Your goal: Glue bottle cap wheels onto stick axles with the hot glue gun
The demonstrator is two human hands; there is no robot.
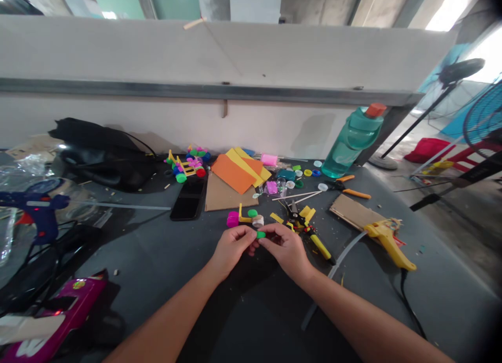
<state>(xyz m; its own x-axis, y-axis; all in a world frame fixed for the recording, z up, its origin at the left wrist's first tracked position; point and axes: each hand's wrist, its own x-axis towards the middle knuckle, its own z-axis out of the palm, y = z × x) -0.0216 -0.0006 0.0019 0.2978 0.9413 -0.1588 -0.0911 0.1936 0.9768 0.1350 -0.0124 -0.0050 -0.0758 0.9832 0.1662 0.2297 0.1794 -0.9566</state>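
Note:
My left hand (232,247) and my right hand (285,245) meet over the middle of the dark table (164,258). Together they pinch a small green bottle cap (261,235) between their fingertips. Just beyond them lies a small craft piece (245,217) of yellow sticks with a pink cap, a green cap and a white cap. Yellow-handled pliers (309,232) lie right of it, close to my right hand.
A yellow glue gun (388,237) with its cord, cardboard (353,211), orange cutters (349,188), a teal water bottle (353,140), loose caps and orange and yellow sheets (237,172) lie farther back and right. A black phone (189,198), a black bag (102,154), a blue glue gun (37,208) and a magenta box (58,310) lie left.

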